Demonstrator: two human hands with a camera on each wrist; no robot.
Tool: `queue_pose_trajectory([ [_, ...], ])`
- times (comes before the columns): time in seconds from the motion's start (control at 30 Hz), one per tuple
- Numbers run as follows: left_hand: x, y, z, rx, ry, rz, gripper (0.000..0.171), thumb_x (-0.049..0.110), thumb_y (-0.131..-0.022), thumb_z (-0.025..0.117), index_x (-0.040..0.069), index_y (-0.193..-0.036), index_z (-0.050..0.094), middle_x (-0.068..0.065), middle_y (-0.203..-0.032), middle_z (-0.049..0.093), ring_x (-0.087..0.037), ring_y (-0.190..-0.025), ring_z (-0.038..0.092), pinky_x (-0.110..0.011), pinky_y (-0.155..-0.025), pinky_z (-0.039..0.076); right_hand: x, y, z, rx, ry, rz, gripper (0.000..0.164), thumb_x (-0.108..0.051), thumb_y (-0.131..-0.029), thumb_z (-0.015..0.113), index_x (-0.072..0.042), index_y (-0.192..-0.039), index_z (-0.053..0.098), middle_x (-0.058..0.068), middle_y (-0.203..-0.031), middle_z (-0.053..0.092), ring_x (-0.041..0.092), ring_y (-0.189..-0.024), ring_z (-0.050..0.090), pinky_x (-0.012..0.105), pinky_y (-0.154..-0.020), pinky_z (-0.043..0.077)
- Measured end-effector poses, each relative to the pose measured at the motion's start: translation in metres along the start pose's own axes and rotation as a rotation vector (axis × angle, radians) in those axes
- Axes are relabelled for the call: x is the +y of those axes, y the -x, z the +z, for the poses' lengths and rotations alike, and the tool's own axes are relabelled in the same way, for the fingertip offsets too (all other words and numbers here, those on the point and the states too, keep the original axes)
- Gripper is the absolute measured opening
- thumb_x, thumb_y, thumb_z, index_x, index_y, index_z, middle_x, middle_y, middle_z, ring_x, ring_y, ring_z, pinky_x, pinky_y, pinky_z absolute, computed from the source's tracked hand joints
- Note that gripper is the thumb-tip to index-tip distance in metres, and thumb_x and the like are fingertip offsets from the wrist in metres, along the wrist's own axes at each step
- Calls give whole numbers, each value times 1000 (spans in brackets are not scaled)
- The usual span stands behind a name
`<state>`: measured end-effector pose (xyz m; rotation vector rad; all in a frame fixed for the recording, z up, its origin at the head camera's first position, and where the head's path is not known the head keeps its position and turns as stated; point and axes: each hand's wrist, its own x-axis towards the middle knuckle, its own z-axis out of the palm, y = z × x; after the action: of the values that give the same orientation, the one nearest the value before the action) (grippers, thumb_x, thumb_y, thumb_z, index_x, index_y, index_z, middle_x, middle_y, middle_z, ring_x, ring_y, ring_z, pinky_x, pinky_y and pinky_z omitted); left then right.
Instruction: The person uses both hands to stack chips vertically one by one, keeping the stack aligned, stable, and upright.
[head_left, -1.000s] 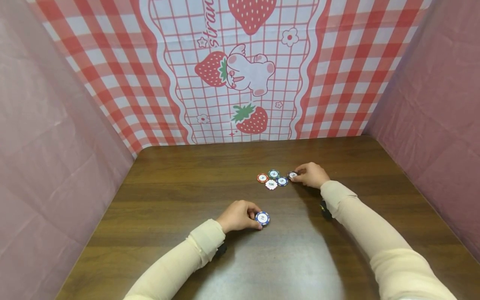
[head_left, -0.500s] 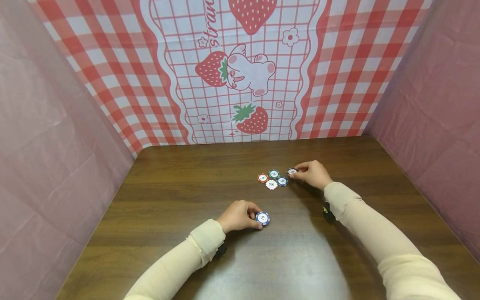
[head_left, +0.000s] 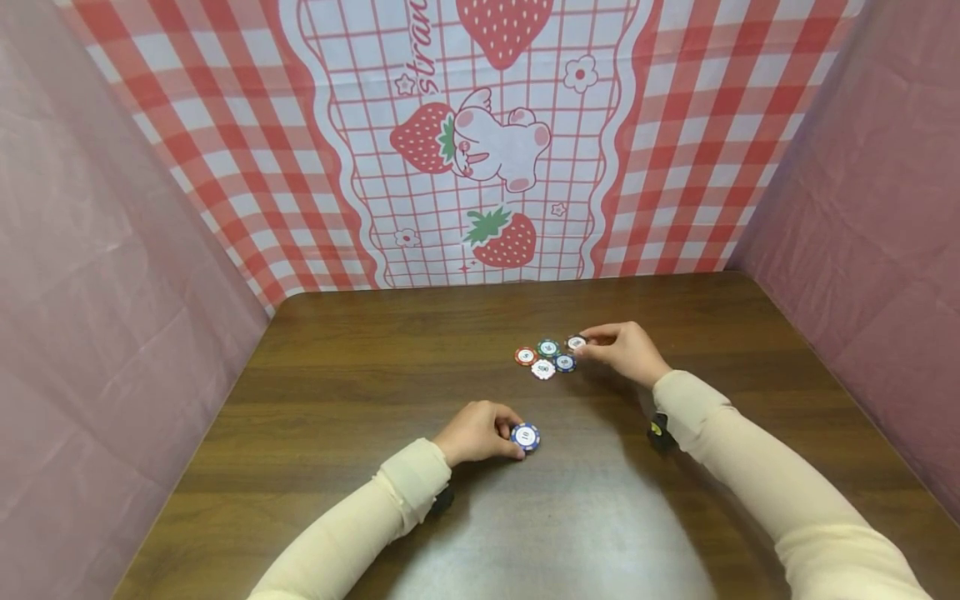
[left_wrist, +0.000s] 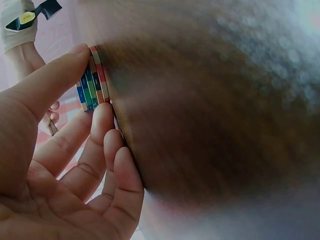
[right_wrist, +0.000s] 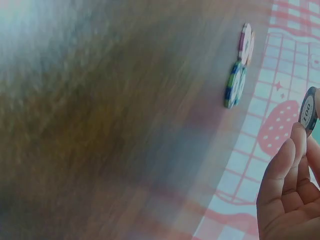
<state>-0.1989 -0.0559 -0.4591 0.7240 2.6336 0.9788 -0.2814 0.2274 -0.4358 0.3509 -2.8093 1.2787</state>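
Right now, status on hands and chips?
Left hand pinches a chip stack. Right hand holds a dark chip. Four chips close by; no obstruction visible.

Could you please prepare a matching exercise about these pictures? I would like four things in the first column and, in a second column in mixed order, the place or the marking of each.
Column one
1. red chip
2. white chip
3. dark chip
4. chip stack

Column two
A. pinched by the right hand
B. held by the left hand, with 10 on its top face
C. flat on the table, just left of the white chip
D. marked 500

Right pairs: 1-C, 2-D, 3-A, 4-B
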Motion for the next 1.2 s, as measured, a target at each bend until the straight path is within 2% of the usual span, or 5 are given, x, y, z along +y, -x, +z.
queue_pose_trajectory([
  [0.3, 0, 0, 0, -1, 3, -2, 32, 22, -69, 88, 14, -97, 75, 11, -68, 56, -1, -62, 48, -18, -62, 40, -13, 14, 7, -29, -30, -62, 36, -28, -80, 81, -6, -107, 74, 3, -82, 69, 8, -72, 57, 21, -65, 47],
  [0.67, 1, 1, 0, -6, 11, -6, 32, 22, -69, 88, 13, -97, 75, 11, -68, 56, -1, -62, 49, -18, -62, 40, -29, 31, 23, -98, -64, -139, 36, -26, -78, 83, -6, -106, 74, 3, -82, 68, 9, -73, 58, 21, -64, 47],
  [0.93, 1, 0, -1, -7, 9, -7, 32, 22, -69, 88, 13, -97, 75, 10, -68, 57, -1, -61, 49, -18, -60, 39, -39, 43, 35, -144, -88, -224, 30, -22, -77, 83, -8, -102, 76, -2, -78, 67, 4, -69, 57, 21, -62, 48],
  [1.2, 1, 0, -1, -5, -3, 2, 32, 22, -70, 88, 12, -96, 75, 10, -68, 57, -1, -61, 48, -18, -59, 39, -42, 52, 47, -206, -102, -259, 28, -23, -77, 83, -9, -100, 75, -4, -77, 68, 2, -65, 56, 22, -57, 48],
])
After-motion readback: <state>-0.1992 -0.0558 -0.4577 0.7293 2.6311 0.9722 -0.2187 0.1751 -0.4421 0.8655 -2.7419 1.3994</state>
